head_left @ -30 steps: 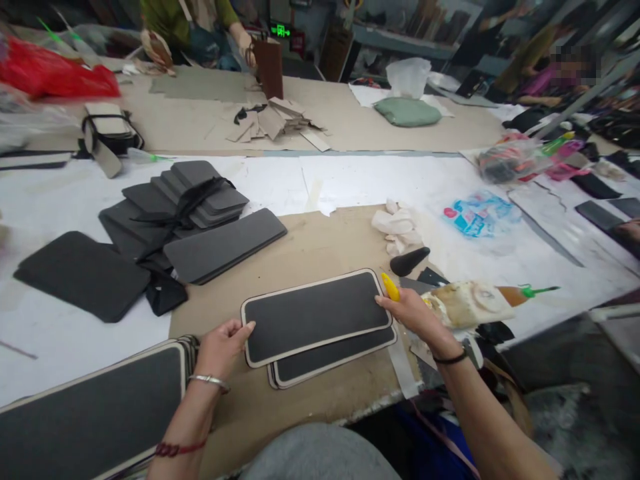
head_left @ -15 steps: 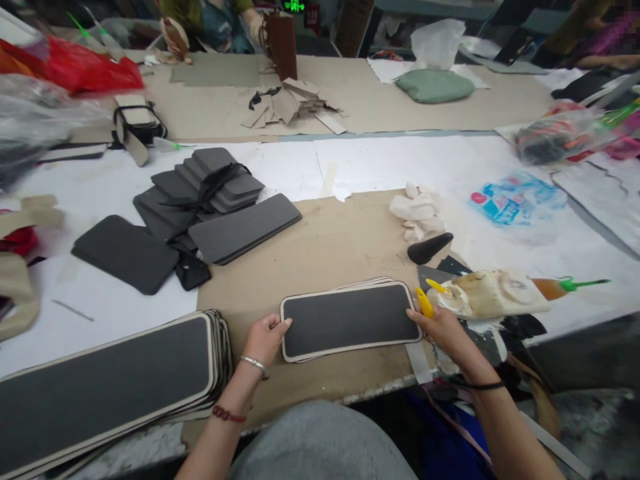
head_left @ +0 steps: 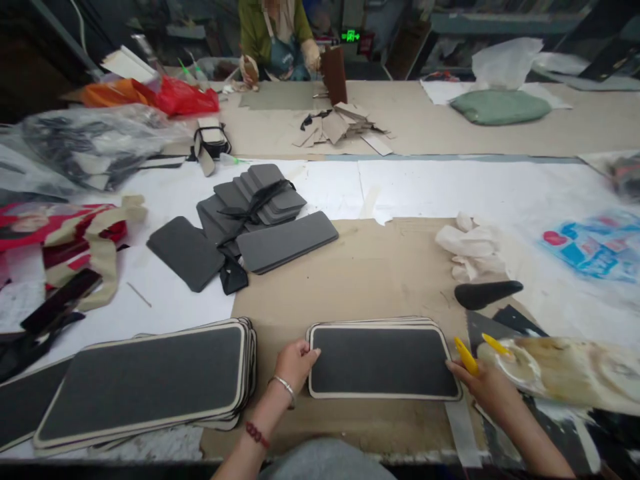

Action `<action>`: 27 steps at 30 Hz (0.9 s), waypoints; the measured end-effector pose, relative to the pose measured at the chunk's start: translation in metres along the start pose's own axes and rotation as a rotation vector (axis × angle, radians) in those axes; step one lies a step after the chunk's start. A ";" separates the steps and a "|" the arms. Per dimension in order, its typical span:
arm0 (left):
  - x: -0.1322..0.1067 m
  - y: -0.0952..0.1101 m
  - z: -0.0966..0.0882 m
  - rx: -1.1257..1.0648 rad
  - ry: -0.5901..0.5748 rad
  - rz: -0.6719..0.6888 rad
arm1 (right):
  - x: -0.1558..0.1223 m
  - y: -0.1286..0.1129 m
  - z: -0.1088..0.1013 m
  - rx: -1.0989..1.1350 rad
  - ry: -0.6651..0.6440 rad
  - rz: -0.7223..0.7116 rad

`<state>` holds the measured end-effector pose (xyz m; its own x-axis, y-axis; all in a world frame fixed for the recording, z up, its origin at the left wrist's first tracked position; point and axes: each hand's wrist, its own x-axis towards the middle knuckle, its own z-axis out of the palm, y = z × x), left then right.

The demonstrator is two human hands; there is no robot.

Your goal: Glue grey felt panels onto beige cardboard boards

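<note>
A dark grey panel with a pale border and rounded corners (head_left: pixel 383 363) lies on top of a small stack of like panels in front of me. My left hand (head_left: pixel 296 367) is closed at its left edge, thumb on the upper face. At the right edge, the fingertips of my right hand (head_left: pixel 477 381) touch the panel. A yellow tool (head_left: pixel 466 357) sticks up from the right hand's fingers; its working end is hidden. Close by, a second yellow piece (head_left: pixel 496 344) rests on a glue-smeared pale container (head_left: pixel 555 367).
Left lies a stack of larger bordered panels (head_left: pixel 145 380). Beyond are plain grey pieces (head_left: pixel 287 241), some tied with black strips. A black curved object (head_left: pixel 487 293) and crumpled cloth (head_left: pixel 470 247) lie right. Across the table, a person (head_left: pixel 277 40) handles a brown piece (head_left: pixel 334 73).
My view has turned left, so the table appears shifted right. The top panel now sits straighter over the stack beneath, with both hands still at its ends.
</note>
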<state>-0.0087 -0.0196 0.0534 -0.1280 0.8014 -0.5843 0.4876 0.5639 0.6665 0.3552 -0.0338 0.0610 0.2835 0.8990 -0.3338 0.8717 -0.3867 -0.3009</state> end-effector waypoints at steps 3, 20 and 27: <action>-0.007 0.001 -0.008 0.222 0.144 0.110 | 0.005 0.001 0.001 -0.140 -0.011 0.013; 0.108 0.034 -0.030 -0.074 0.918 0.149 | 0.094 -0.323 0.022 -0.235 -0.142 -0.814; 0.109 -0.001 -0.008 -0.100 0.953 0.096 | 0.087 -0.437 0.056 -0.384 -0.186 -1.027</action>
<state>-0.0303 0.0685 -0.0074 -0.7610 0.6453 0.0668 0.4619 0.4666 0.7543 -0.0234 0.2019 0.1138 -0.6802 0.6983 -0.2229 0.7329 0.6420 -0.2252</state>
